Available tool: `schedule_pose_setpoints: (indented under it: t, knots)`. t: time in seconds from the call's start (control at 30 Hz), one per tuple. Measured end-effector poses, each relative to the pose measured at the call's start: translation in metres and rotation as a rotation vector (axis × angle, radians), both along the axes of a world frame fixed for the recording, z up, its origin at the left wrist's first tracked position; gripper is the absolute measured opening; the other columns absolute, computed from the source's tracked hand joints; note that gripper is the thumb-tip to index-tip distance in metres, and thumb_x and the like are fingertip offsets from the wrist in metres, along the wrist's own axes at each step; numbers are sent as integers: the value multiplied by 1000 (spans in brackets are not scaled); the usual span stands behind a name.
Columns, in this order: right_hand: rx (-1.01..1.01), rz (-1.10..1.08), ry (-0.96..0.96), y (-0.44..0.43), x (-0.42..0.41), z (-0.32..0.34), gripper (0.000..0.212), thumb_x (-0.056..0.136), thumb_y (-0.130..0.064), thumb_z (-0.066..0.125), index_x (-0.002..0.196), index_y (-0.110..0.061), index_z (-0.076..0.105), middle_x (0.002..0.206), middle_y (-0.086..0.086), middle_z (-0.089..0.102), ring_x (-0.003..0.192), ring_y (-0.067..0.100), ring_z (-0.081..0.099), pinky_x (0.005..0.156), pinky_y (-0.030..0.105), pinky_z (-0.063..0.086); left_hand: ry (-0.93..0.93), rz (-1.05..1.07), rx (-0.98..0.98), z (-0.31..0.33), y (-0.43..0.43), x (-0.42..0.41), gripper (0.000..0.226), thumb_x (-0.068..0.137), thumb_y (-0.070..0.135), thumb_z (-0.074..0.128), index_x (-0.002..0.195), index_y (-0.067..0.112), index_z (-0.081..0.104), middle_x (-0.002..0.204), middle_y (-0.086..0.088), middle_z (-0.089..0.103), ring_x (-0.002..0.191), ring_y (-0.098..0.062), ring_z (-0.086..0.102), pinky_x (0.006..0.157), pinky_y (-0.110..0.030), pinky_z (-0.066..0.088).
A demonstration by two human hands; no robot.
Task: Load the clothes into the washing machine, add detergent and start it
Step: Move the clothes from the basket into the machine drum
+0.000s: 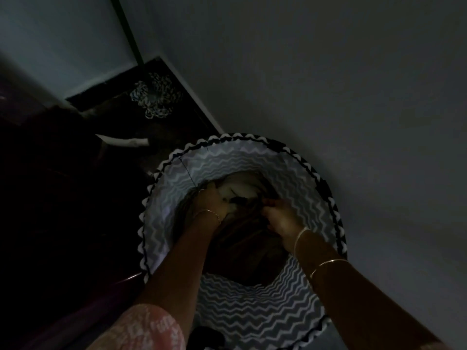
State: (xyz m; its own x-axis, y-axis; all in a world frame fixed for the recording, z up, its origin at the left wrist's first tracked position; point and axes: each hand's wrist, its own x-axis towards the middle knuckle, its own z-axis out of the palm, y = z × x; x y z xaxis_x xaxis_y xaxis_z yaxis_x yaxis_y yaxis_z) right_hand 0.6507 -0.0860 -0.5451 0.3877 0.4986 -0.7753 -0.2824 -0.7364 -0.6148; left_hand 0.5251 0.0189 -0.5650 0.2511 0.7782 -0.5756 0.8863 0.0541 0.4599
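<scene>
Currently my left hand (pixel 212 202) and right hand (pixel 280 217), apart, each grip the crumpled dark and pale clothes (pixel 242 238) low inside the round grey-and-white zigzag fabric laundry basket (pixel 252 157), presumably gathering one bundle for lifting out.

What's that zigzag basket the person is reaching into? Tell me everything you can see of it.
The basket is a round, soft-sided fabric hamper, seen from above in dim light. Its inner wall has grey-and-white zigzags, and its rim is trimmed in black-and-white triangles. It stands upright and open on the dark floor beside a pale wall. Clothes, pale and dark, lie at its bottom, where the left hand and right hand grip them.
</scene>
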Motion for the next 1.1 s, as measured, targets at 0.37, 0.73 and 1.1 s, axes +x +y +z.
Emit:
schedule_pose_setpoints:
  t: [0.37, 0.73, 1.1]
  knots:
    - [222, 251, -235, -8, -32, 80, 147, 32, -52, 93, 150, -31, 9, 152, -10, 25, 140, 15, 29, 112, 46, 36, -405, 403, -78, 151, -17, -11, 27, 89, 8, 58, 110, -7, 63, 113, -26, 65, 108, -39, 60, 88, -37, 48]
    - [414, 215, -315, -9, -58, 217, 87, 58, -2, 86, 134, -13, 44, 120, -4, 59, 106, 6, 60, 78, 8, 49, -795, 321, -351, 312, -32, -24, 30, 61, 4, 55, 34, 18, 60, 58, 3, 63, 72, -16, 58, 56, -19, 45]
    - [582, -126, -177, -4, -46, 366, 21, 79, -1, 71, 100, -6, 70, 94, 7, 72, 90, 23, 69, 80, 39, 59, -913, 31, -82, 421, -23, -62, 73, 67, 8, 85, 125, 29, 47, 123, 11, 54, 109, 15, 54, 88, -11, 47]
